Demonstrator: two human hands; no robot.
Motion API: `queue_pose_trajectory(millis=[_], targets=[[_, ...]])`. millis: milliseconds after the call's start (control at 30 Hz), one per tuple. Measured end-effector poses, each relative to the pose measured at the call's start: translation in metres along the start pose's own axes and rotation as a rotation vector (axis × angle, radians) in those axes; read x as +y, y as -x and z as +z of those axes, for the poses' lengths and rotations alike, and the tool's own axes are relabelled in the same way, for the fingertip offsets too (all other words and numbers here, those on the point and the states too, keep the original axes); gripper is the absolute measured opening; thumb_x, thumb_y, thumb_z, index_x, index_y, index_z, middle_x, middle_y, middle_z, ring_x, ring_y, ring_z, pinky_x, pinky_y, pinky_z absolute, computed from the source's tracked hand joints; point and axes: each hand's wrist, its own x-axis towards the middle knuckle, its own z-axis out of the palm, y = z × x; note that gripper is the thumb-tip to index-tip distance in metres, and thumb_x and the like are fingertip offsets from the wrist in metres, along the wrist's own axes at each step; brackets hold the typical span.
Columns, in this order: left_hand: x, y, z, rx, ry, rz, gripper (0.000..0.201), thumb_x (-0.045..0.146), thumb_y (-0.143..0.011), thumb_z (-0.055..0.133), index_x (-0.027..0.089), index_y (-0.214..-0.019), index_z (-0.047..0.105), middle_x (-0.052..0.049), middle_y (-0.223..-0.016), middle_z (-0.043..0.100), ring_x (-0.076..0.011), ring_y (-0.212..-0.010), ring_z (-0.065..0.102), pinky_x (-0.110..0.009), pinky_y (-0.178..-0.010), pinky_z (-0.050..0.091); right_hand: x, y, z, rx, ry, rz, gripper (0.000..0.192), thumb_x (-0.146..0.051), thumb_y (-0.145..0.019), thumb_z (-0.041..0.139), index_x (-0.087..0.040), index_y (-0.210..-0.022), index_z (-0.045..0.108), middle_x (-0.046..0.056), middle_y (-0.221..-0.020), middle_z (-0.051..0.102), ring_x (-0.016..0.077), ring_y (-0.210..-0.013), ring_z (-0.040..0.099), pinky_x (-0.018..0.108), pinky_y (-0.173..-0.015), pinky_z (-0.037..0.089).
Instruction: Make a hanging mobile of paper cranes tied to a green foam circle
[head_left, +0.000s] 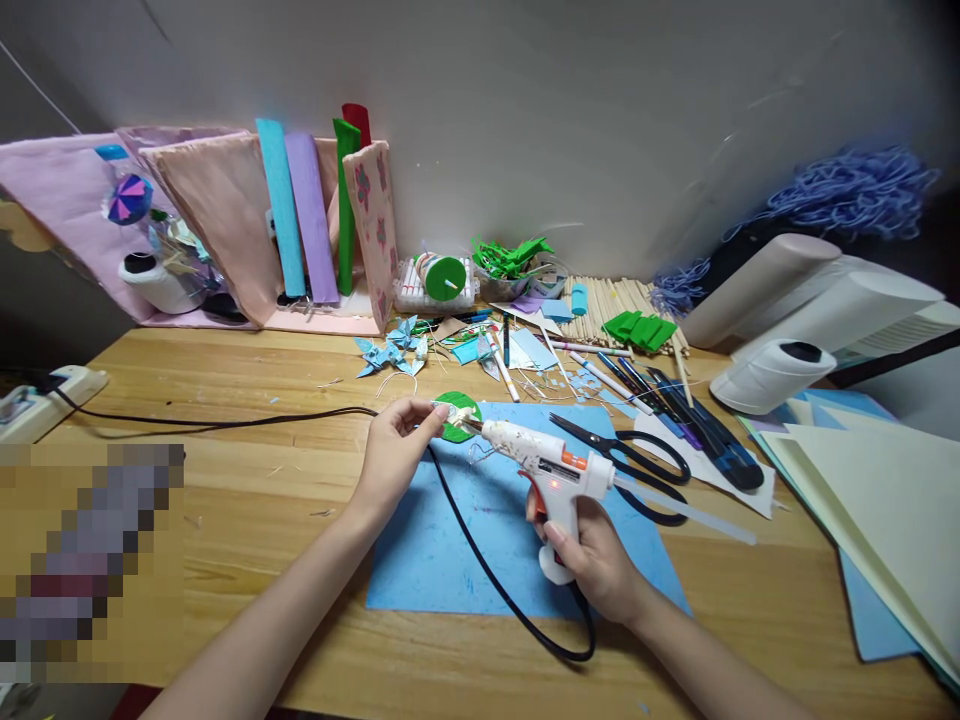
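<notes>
My right hand is wrapped round the handle of a white hot glue gun, its fingers by the red trigger. A small light glows on the gun's body and a clear glue stick sticks out of the back. Thumb and fingers of my left hand pinch the left edge of a round green disc. The gun's nozzle points left at the disc, very close to a pale bit on it; whether they touch I cannot tell. Beneath lies a blue sheet, with black scissors at its upper right.
A black cord loops below the gun; another runs to a power strip. Blue paper flowers, pens and wooden sticks lie behind. Paper rolls and a utility knife are at right, a pink fabric-covered holder at left.
</notes>
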Motion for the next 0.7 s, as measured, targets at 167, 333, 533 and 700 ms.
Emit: queue_pose_trajectory(millis=[167,333,533,700], targets=[[-0.002,-0.001,-0.001,0.0,-0.005,-0.004,0.022,0.035,-0.067,0.067,0.014,-0.069,0.061,0.001,-0.064,0.059,-0.0102,-0.06,0.053,-0.022,-0.062,0.042,-0.001,-0.001,-0.002,0.001,-0.005,0.019,0.024,-0.037,-0.082,0.043,-0.018,-0.089,0.055,0.003,-0.076,0.053,0.0143,-0.062,0.048,0.026,-0.056,0.04],[-0.002,-0.012,-0.013,0.087,0.026,-0.041,0.023,0.035,-0.064,0.069,0.014,-0.068,0.061,0.001,-0.063,0.057,-0.009,-0.06,0.051,-0.02,-0.058,0.04,-0.006,-0.002,-0.001,0.001,-0.102,0.073,0.037,-0.048,-0.081,0.044,-0.016,-0.092,0.06,0.002,-0.066,0.05,0.0137,-0.057,0.044,0.025,-0.051,0.036],[0.019,-0.017,-0.066,0.323,0.139,0.022,0.027,0.036,-0.062,0.071,0.014,-0.074,0.063,0.002,-0.07,0.058,-0.0071,-0.061,0.049,-0.018,-0.059,0.038,-0.037,-0.026,0.01,-0.066,-0.431,0.052,0.043,-0.049,-0.084,0.045,-0.019,-0.115,0.051,0.003,-0.079,0.053,0.0132,-0.064,0.045,0.026,-0.057,0.038],[0.023,0.011,-0.126,0.594,0.256,0.013,0.033,0.033,-0.055,0.075,0.013,-0.078,0.063,0.002,-0.07,0.059,-0.006,-0.06,0.049,-0.019,-0.062,0.041,-0.081,-0.083,0.052,-0.335,-0.569,0.009,0.044,-0.047,-0.083,0.051,-0.019,-0.117,0.047,0.003,-0.087,0.055,0.0123,-0.069,0.049,0.025,-0.063,0.041]])
